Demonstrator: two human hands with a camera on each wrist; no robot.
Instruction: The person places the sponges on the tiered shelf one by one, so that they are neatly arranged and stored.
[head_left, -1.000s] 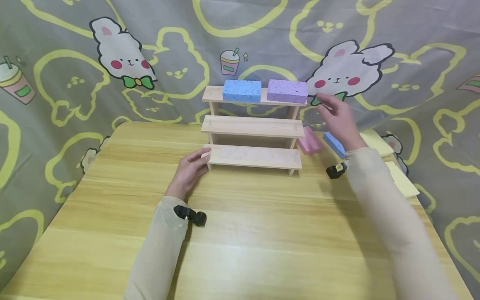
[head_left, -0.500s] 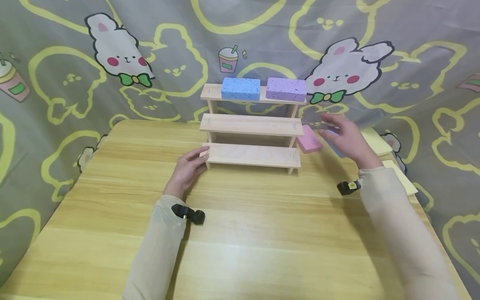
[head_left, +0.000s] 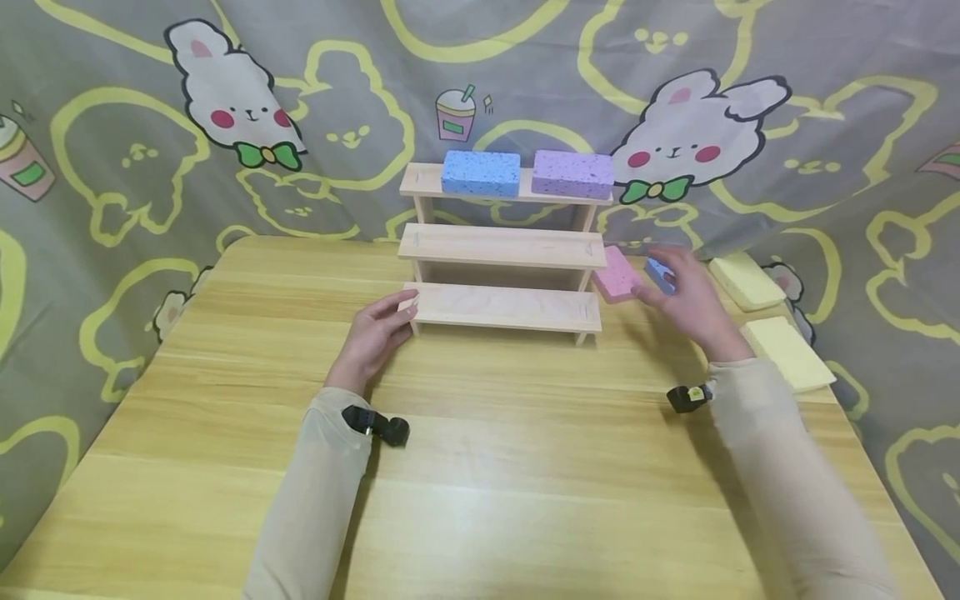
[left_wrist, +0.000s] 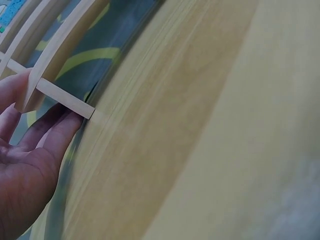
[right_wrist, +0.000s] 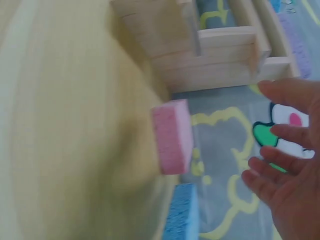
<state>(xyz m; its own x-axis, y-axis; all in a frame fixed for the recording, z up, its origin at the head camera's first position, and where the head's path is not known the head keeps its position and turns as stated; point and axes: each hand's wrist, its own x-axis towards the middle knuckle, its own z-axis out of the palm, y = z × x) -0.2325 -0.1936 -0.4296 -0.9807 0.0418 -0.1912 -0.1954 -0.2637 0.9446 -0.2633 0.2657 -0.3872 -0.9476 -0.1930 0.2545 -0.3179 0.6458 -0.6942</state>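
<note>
A three-step wooden rack (head_left: pixel 504 250) stands at the table's far edge. On its top step sit a blue sponge (head_left: pixel 481 173) and a purple sponge (head_left: pixel 573 174). My left hand (head_left: pixel 375 333) rests with straight fingers against the left end of the lowest step (left_wrist: pixel 65 102). My right hand (head_left: pixel 686 293) hovers with spread fingers (right_wrist: pixel 280 165) just right of the rack, over a second blue sponge (head_left: pixel 658 273) (right_wrist: pixel 181 212) and beside a pink sponge (head_left: pixel 617 274) (right_wrist: pixel 174 135). It holds nothing.
Two pale yellow sponges (head_left: pixel 746 281) (head_left: pixel 787 352) lie near the table's right edge. A printed rabbit cloth (head_left: pixel 225 108) hangs behind and around the wooden table (head_left: pixel 510 467).
My right hand has come down from beside the purple sponge on the top step to the sponges on the table at the right. The left hand has stayed on the rack.
</note>
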